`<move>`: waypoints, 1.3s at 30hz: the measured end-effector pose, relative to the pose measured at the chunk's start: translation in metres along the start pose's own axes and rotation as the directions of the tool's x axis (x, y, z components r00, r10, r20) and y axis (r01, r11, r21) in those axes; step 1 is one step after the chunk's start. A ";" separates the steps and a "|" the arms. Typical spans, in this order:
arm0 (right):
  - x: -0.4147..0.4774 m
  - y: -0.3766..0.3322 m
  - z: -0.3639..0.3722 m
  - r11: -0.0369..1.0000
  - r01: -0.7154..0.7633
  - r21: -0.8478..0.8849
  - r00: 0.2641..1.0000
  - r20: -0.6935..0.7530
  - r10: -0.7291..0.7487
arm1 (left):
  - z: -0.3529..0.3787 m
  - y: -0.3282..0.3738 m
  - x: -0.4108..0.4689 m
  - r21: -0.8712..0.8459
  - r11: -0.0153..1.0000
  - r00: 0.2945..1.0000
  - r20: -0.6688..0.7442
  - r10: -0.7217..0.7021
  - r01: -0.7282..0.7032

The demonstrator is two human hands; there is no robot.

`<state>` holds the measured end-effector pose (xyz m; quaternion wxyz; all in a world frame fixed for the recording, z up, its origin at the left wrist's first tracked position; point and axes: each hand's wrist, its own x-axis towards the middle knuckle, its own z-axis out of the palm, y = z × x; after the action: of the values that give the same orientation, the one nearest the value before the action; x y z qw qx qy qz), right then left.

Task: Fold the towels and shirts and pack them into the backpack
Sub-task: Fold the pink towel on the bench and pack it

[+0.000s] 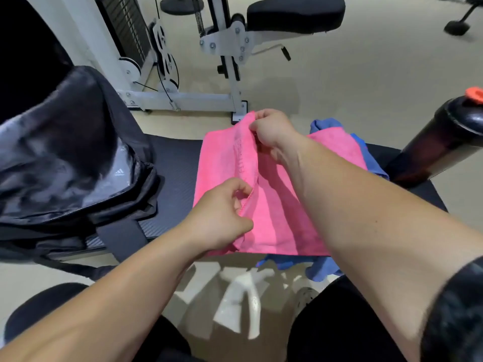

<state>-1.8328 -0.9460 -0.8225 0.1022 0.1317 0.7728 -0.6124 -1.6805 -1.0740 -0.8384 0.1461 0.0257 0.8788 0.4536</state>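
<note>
A pink towel (277,212) lies spread on the black bench pad (172,163), over blue cloth (322,267) that shows at its far and near right edges. My left hand (219,218) pinches the towel's folded edge at the near side. At the far end of that same raised fold, my right hand (271,131) pinches the edge. The black backpack (70,152) stands on the bench at the left, its front toward me; I cannot see whether it is open.
A dark bottle with a red cap (441,142) stands at the bench's right end. A white weight machine (183,74) with a black seat stands on the beige floor behind. My dark-clothed knees are at the bottom.
</note>
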 end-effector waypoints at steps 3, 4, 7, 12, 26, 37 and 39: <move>0.006 0.006 -0.038 1.000 0.023 -0.021 1.000 0.016 -0.022 | 0.033 0.016 0.012 -0.023 1.000 0.998 0.062 0.013 -0.012; 0.008 0.006 -0.048 0.999 0.028 -0.040 1.000 0.007 -0.028 | 0.042 0.021 0.015 -0.040 0.999 0.997 0.070 0.020 -0.017; 0.013 0.010 -0.073 0.982 0.078 -0.171 0.993 -0.070 -0.091 | 0.066 0.038 0.021 -0.097 0.995 0.996 0.085 0.038 -0.030; 0.015 0.035 -0.100 0.950 0.116 -0.289 0.987 -0.072 -0.143 | 0.099 0.050 0.032 -0.100 0.995 0.988 0.154 -0.006 0.022; 0.009 0.044 -0.136 0.712 0.281 -0.644 0.951 0.085 -0.298 | 0.116 0.061 0.037 -0.163 0.986 0.985 0.171 -0.013 0.042; -0.025 0.056 -0.083 0.155 0.448 -0.880 0.849 0.364 -0.384 | 0.064 0.016 0.034 0.247 0.968 0.985 -0.174 -0.006 0.049; -0.030 0.057 -0.062 0.179 0.524 -0.832 0.831 0.455 -0.318 | 0.041 -0.003 0.029 0.346 0.931 0.960 -0.278 -0.014 0.114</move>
<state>-1.7851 -0.8758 -0.8511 0.0537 -0.2268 0.9706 -0.0600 -1.6967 -1.0379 -0.8701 0.0321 -0.0392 0.9588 0.2797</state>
